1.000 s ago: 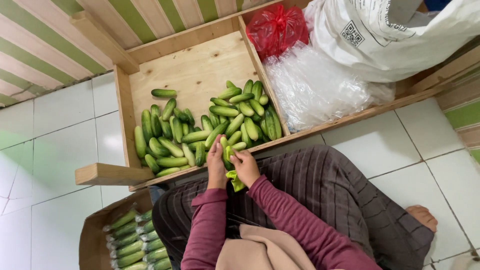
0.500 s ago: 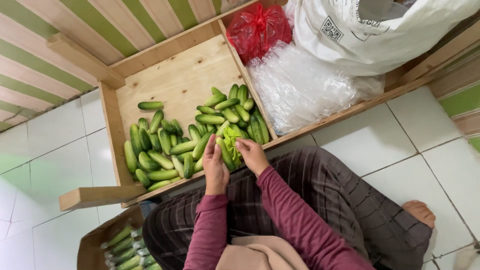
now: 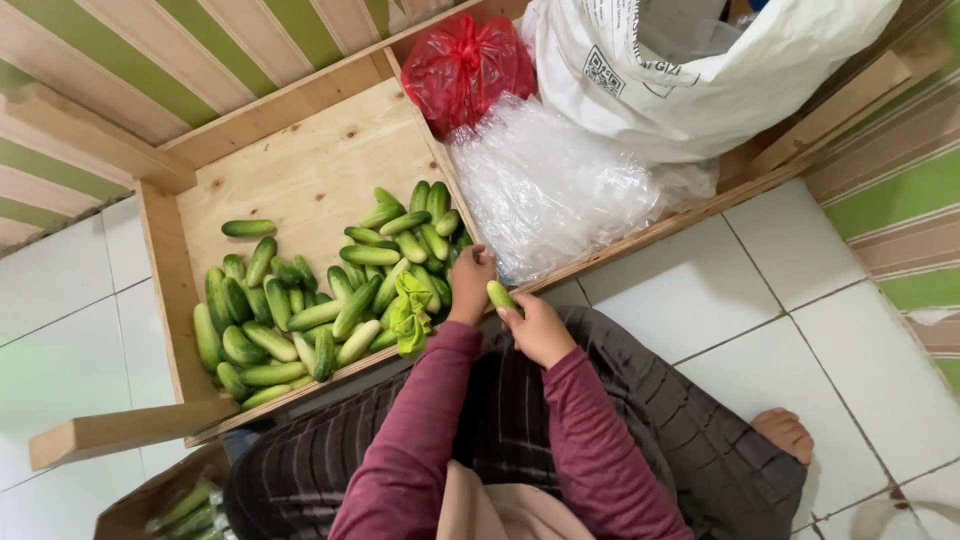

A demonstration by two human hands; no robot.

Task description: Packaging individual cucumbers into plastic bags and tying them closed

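Cucumber (image 3: 499,294), a short pale green one, sits pinched in the fingertips of the right hand (image 3: 540,328) near the middle of the frame, just at the front edge of the wooden crate (image 3: 172,290). The right hand is closed on its lower end, and the cucumber points up and to the left. The left hand (image 3: 470,285) is just beside it, to the left, with its fingers curled and reaching over the crate's edge; whether it grips anything cannot be told. Both arms wear dark red sleeves (image 3: 420,440) and come up from the bottom of the frame, over a dark striped garment covering the lap.

Left of the left hand, a crumpled light green bag (image 3: 408,315) lies on the pile of cucumbers (image 3: 300,310) that fills the near part of the crate; one cucumber (image 3: 248,228) lies alone further back on the bare wood. Right of the crate's divider lies a heap of clear plastic bags (image 3: 560,190), with a red plastic bag (image 3: 462,65) behind it and a large white sack (image 3: 700,70) in the upper right. A bare foot (image 3: 785,432) rests on the white tiled floor (image 3: 720,290) at lower right. A cardboard box (image 3: 150,505) holding more cucumbers shows at the lower left corner.
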